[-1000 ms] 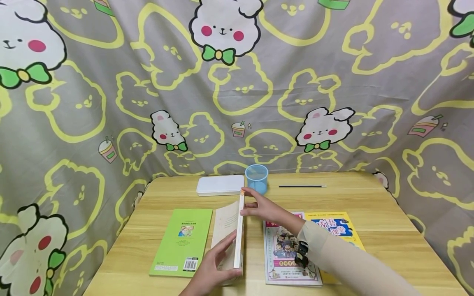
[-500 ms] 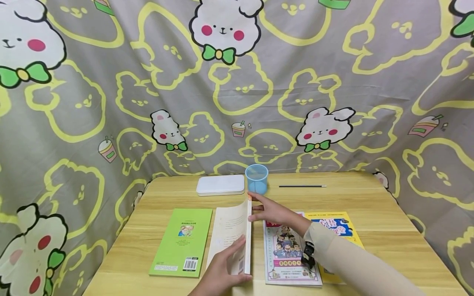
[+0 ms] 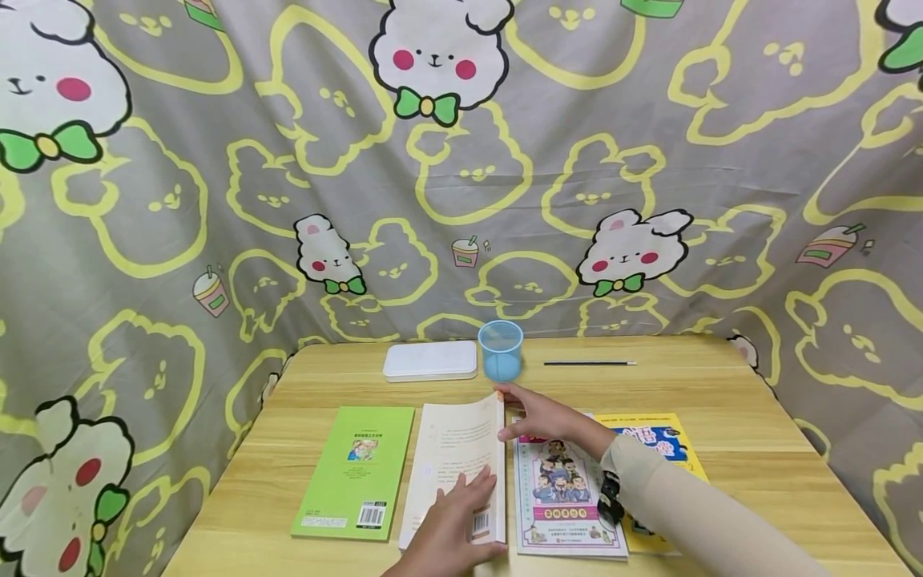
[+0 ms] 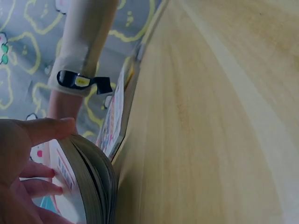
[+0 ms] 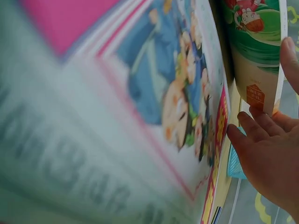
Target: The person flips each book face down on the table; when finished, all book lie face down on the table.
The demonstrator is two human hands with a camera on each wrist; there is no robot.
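A cream paperback book (image 3: 454,449) lies back cover up in the middle of the table, with its right edge raised. My left hand (image 3: 454,521) holds its near end, fingers spread on the cover near the barcode and thumb at the corner. In the left wrist view, the bowed page edges (image 4: 96,182) show beside the left thumb. My right hand (image 3: 537,417) grips the far right corner between thumb and fingers. The right wrist view shows the book's green illustrated front cover (image 5: 257,51) curving above the right fingers.
To the left lies a green book (image 3: 356,473). A pink-and-white book (image 3: 566,505) overlaps a yellow book (image 3: 671,433) under the right forearm. Along the back stand a white case (image 3: 430,361), a blue cup (image 3: 501,350) and a pencil (image 3: 590,363).
The cream book has tipped down from nearly upright to almost flat, its raised edge shifting right. Both hands have moved right with it, and the left fingers have spread over its cover.
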